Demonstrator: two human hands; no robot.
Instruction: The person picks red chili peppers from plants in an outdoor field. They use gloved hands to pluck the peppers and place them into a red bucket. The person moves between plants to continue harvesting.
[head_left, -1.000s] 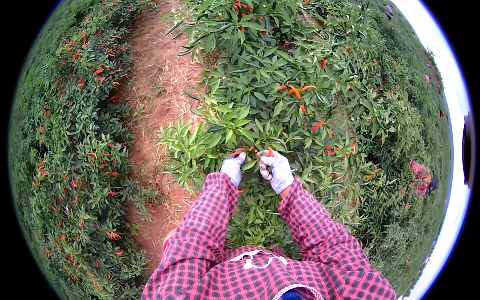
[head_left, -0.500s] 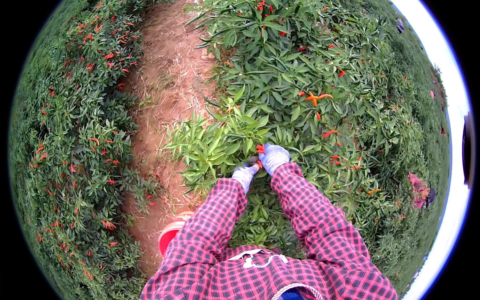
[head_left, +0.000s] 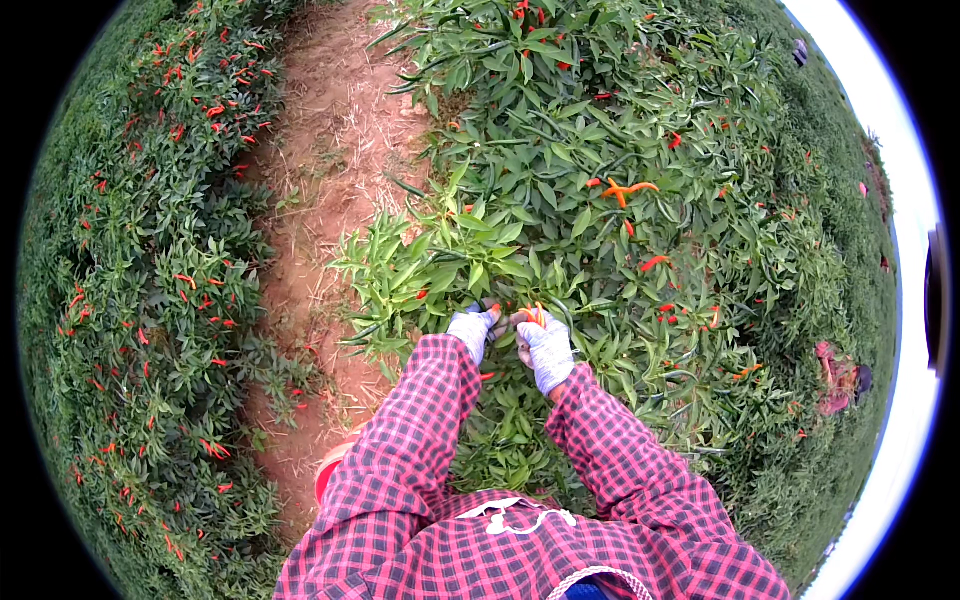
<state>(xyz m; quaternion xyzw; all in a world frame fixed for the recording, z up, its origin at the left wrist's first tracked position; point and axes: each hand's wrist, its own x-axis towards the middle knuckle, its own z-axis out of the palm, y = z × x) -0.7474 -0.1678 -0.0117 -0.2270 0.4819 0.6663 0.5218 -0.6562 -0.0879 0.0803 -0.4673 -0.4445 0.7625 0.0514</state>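
Observation:
My left hand (head_left: 470, 332), in a pale glove, reaches into the foliage of the chilli plant (head_left: 455, 255) in the middle, its fingers closed around something I cannot make out, with a small red bit at the fingertips. My right hand (head_left: 547, 355), also gloved, is closed on orange-red chillies (head_left: 535, 316) just to the right of the left hand. Leaves and long green chillies surround both hands. More orange chillies (head_left: 620, 192) hang higher up the bush.
A bare soil path (head_left: 335, 140) with straw runs left of me, beside another row of chilli plants (head_left: 150, 330). A red bucket (head_left: 328, 468) is partly behind my left forearm. At the far right, a pink shape (head_left: 838, 378), possibly a person, is among the plants.
Since half a second ago my right hand has drawn slightly down and back, and my left hand has moved up and leftward, so they sit farther apart. Less of the bucket shows.

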